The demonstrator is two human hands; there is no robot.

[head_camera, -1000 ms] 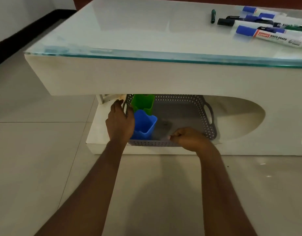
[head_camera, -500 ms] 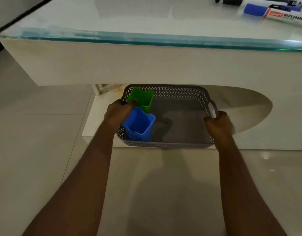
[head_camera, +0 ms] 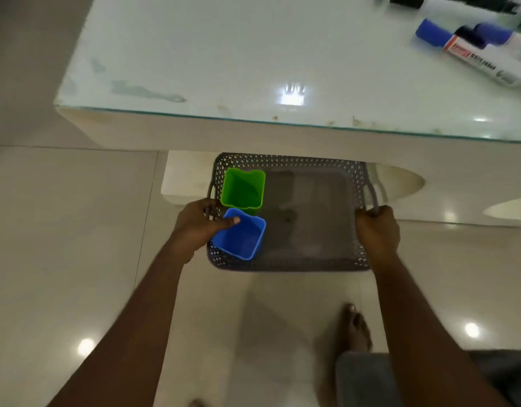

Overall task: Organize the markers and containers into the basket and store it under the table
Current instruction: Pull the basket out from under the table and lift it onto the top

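A grey perforated basket (head_camera: 306, 264) is held just in front of the table's near edge, above the floor. Inside it, on the left, stand a green container (head_camera: 243, 188) and a blue container (head_camera: 240, 237); the rest of its bottom is bare. My left hand (head_camera: 199, 227) grips the basket's left handle, thumb over the blue container's rim. My right hand (head_camera: 376, 230) grips the right handle. Several whiteboard markers (head_camera: 476, 52) lie on the glass tabletop at the far right.
The white table with a glass top (head_camera: 224, 54) fills the upper view; its lower shelf (head_camera: 185, 180) shows behind the basket. Pale glossy floor tiles lie all around. My bare foot (head_camera: 351, 330) and knee are at the bottom right.
The basket has come out from the shelf under the table toward me. My right hand shifted from the front rim to the right handle. The view tilted down over the tabletop.
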